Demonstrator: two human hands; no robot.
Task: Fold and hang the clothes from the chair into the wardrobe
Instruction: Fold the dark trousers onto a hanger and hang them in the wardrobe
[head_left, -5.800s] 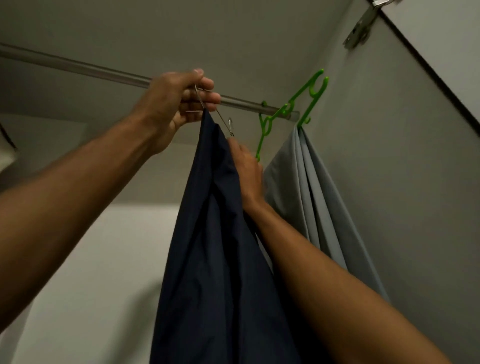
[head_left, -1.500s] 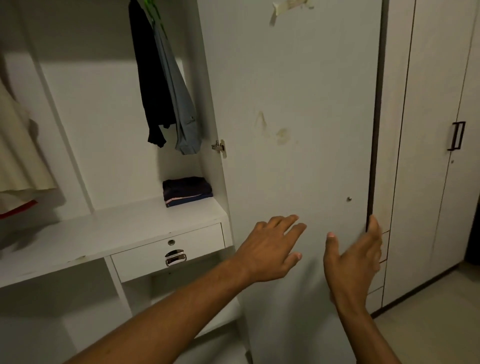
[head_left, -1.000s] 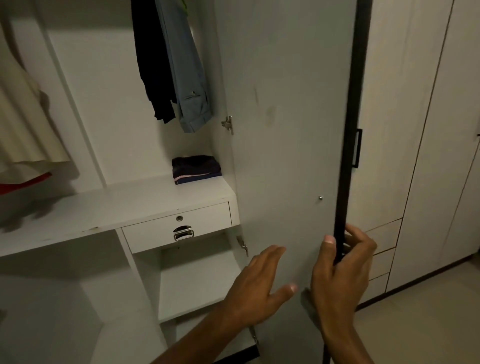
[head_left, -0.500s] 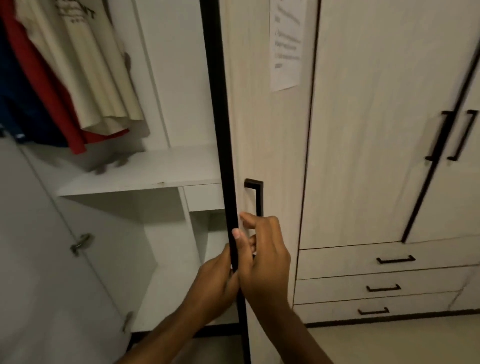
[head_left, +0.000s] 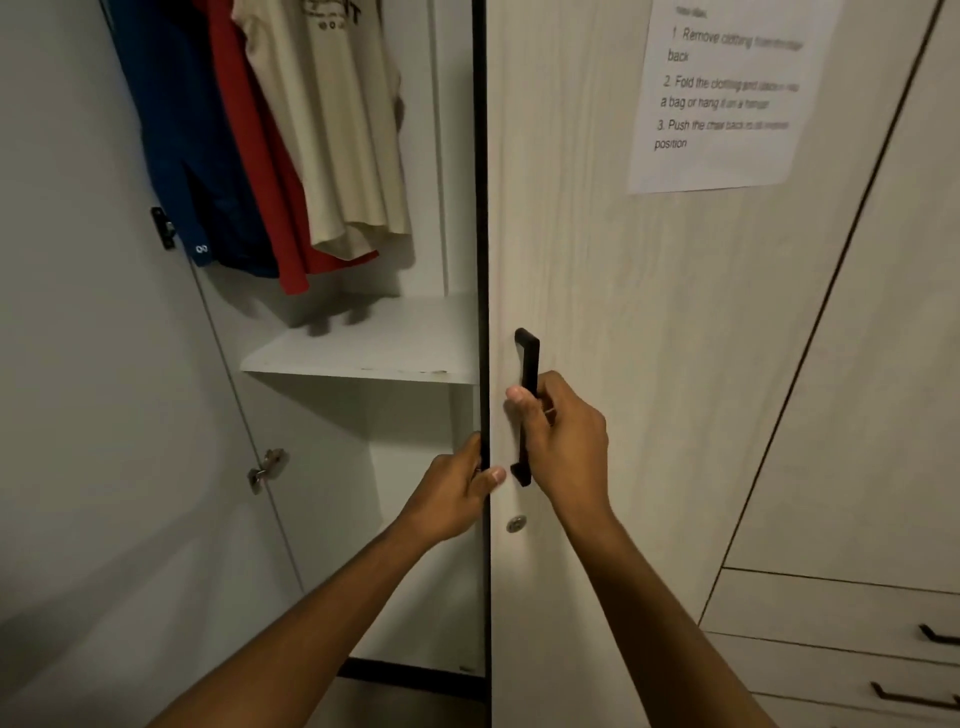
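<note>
Wardrobe door (head_left: 597, 291) hides left hand's (head_left: 449, 493) fingertips.

Open gap (head_left: 363, 467) left of door (head_left: 597, 260)

A blue garment (head_left: 208, 171), a red one (head_left: 260, 171) and a cream shirt (head_left: 343, 140) with dark print hang together. The door (head_left: 597, 291) is pale woodgrain with a black handle (head_left: 527, 364) and black edge; the shelf (head_left: 374, 343) is white.

Pale matt wood-grain door (head_left: 597, 291), matt black handle (head_left: 529, 358), paper notice (head_left: 722, 98)
</note>
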